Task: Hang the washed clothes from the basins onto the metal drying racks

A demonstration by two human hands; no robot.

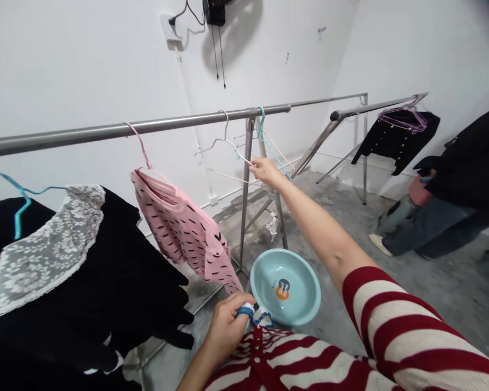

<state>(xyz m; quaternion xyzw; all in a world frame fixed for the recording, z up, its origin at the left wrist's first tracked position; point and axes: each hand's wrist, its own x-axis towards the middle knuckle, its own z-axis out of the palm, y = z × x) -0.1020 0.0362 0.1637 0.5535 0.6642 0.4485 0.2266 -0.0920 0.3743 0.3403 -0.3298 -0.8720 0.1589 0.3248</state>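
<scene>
The right hand [265, 171] pinches white wire hangers [228, 142] hanging on the steel rack rail [146, 126], its fingers closed narrowly on them, while the left hand [227, 326] grips a blue hanger [248, 314] at the neck of a red-and-cream striped top [285, 361]. A pale teal basin [285, 287] with a round orange label inside sits on the concrete floor [338, 331], just beside a hanging pink sweater [179, 228].

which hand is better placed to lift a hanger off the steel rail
Probably the right hand: it is stretched up at the white wire hangers on the steel rail. The left hand sits low, already holding a blue hanger against the red-and-white striped top.
</scene>
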